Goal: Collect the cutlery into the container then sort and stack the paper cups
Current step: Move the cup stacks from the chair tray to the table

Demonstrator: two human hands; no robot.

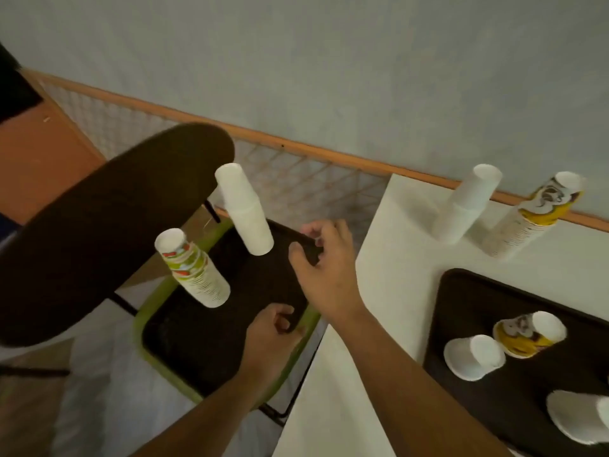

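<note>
A dark tray [204, 324] rests on the seat of a green-framed chair [141, 324]. Two upside-down stacks stand on it: plain white cups [245, 209] at the far side and green-and-red printed cups [194, 268] nearer the left. My left hand [275, 331] curls around the tray's near right edge. My right hand [324, 262] hovers at the tray's far right corner with fingers spread and bent, holding nothing. No cutlery is visible.
The chair's dark backrest [99, 232] looms on the left. On the white table [395, 258] at right stand a white cup stack [464, 206] and a yellow printed stack [534, 216]. A second dark tray [461, 285] holds a loose yellow cup [524, 338] and white cups [474, 357] lying on their sides.
</note>
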